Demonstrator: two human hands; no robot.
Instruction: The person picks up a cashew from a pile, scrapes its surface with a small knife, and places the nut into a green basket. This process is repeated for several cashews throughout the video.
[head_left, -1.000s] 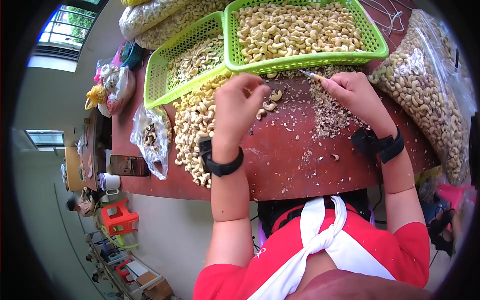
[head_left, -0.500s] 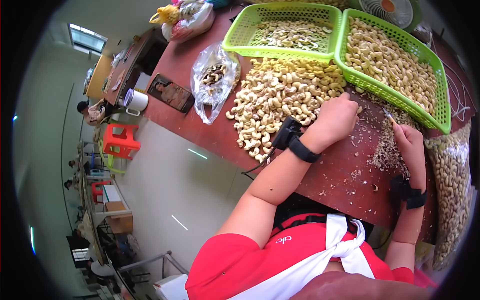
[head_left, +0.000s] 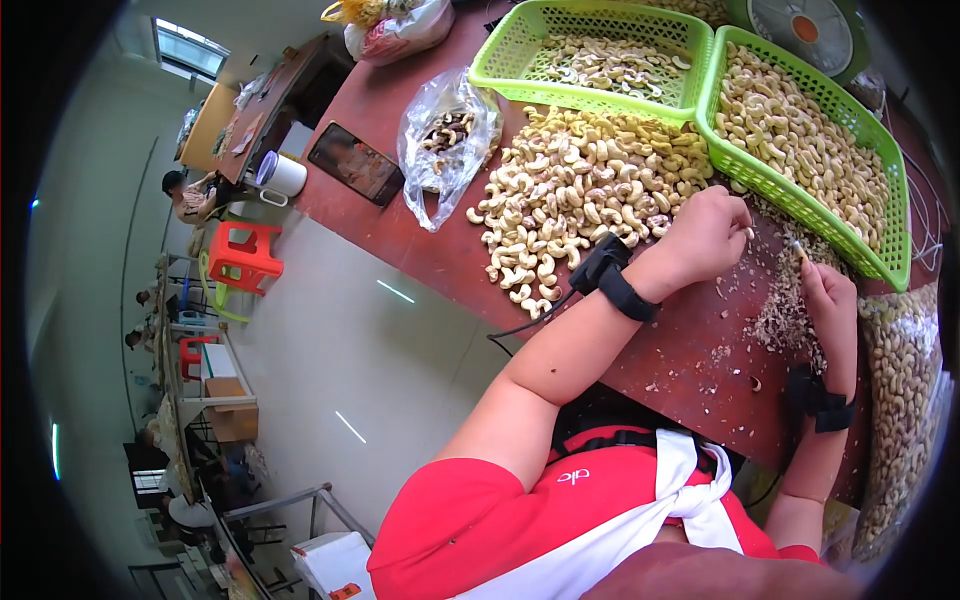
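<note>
- While the left hand [head_left: 708,237] is at the cashew pile's [head_left: 575,185] right edge, its fingers curl nearly closed; any nut inside is unclear.
- Right of the pile, the right hand [head_left: 832,302] pinches a small knife [head_left: 800,252] above shavings [head_left: 780,310].
- Behind the pile: green lattice baskets [head_left: 800,200].

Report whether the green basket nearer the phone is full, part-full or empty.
Part-full: in the green basket, cashews cover some of the floor, but bare mesh shows at the end nearer the phone.
</note>
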